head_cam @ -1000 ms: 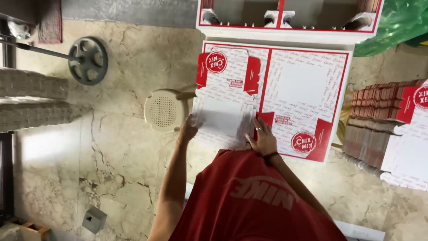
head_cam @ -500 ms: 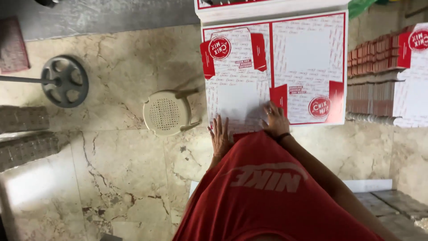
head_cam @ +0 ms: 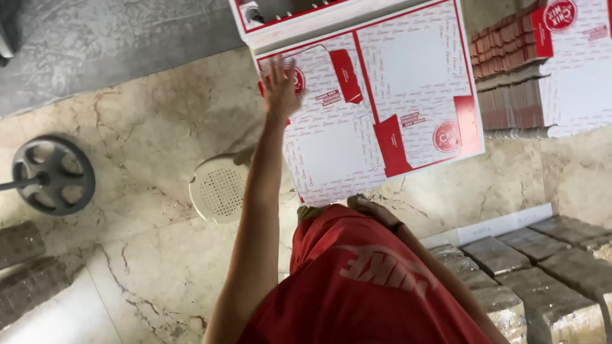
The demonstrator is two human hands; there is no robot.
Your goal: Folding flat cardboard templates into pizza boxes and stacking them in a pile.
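- Since half a second ago your left hand (head_cam: 280,86) has gone from the near edge of the flat cardboard box blank (head_cam: 370,108) up to its far left corner, arm stretched out long.
- Your left hand is spread wide, fingers fanned, palm laid over the folded corner flap with the round red mark; it presses rather than grips.
- Your right hand (head_cam: 373,210) sits at the near edge of the blank, just above your red shirt (head_cam: 363,286); whether it is pinching the card or just resting on it, you cannot tell from here.
- The blank lies flat and unfolded on the marble floor (head_cam: 146,146), white with red panels, its far edge against a made-up box (head_cam: 299,19) of the same print.
- To the right, a stack of folded blanks (head_cam: 510,83) lies on the floor, close beside the open one.
- Left of your forearm a small round cream stool (head_cam: 220,188) stands, partly tucked under the blank's near left corner.
- Well apart on the left, a dark wheel-shaped stand base (head_cam: 54,173) rests on the floor.
- At lower right, wrapped grey bundles (head_cam: 548,274) lie in rows.
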